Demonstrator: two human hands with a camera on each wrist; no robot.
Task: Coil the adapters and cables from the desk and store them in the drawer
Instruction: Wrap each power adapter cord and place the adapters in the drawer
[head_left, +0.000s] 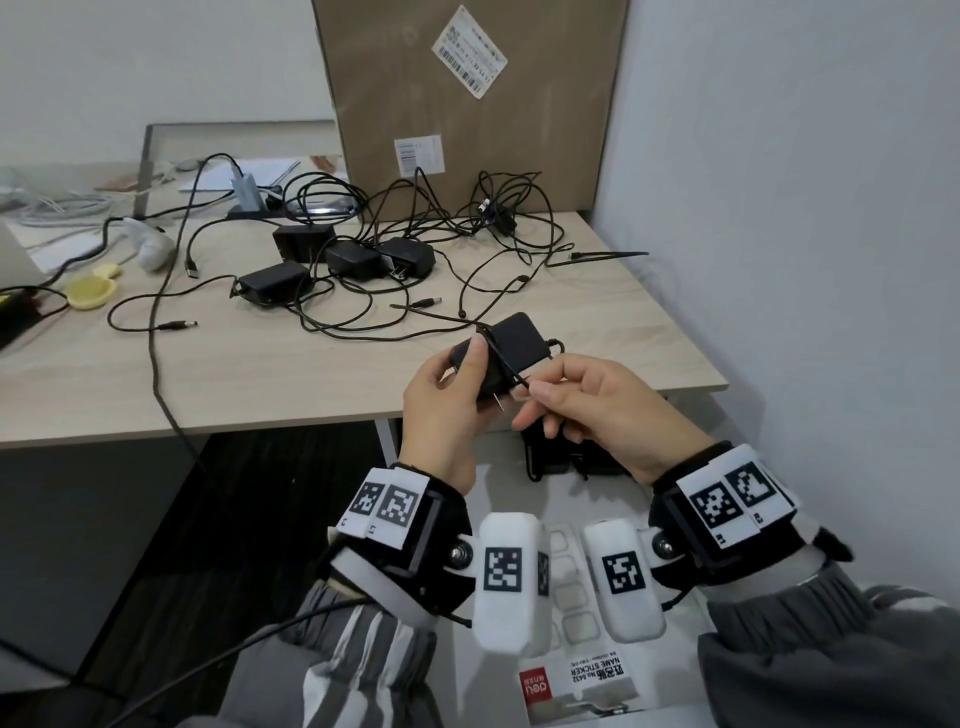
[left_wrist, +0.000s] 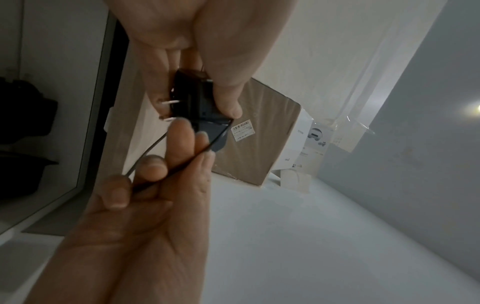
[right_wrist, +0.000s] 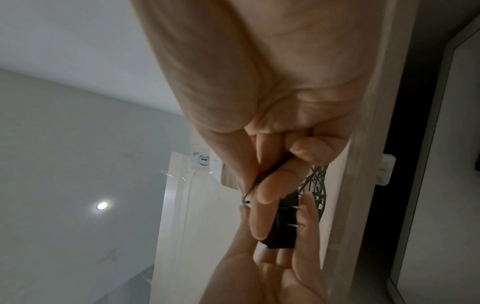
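Observation:
My left hand (head_left: 467, 374) grips a black plug-in adapter (head_left: 511, 340) just past the desk's front edge, above the open drawer (head_left: 504, 483). Its thin black cable (head_left: 498, 358) crosses the adapter's face. My right hand (head_left: 540, 395) pinches that cable between thumb and fingers beside the metal prongs. The left wrist view shows the adapter (left_wrist: 197, 102) in my left hand and the cable (left_wrist: 166, 176) running through the right fingers. In the right wrist view the pinched cable (right_wrist: 272, 170) leads to the adapter (right_wrist: 283, 224). Black adapters (head_left: 550, 457) lie in the drawer.
Several black adapters (head_left: 353, 257) and tangled cables (head_left: 467, 223) lie across the wooden desk (head_left: 260, 374). A cardboard box (head_left: 467, 104) stands at the back against the wall. Yellow lids (head_left: 91, 291) and a white object (head_left: 150, 244) sit left. A sticker pack (head_left: 576, 680) lies in the drawer's near part.

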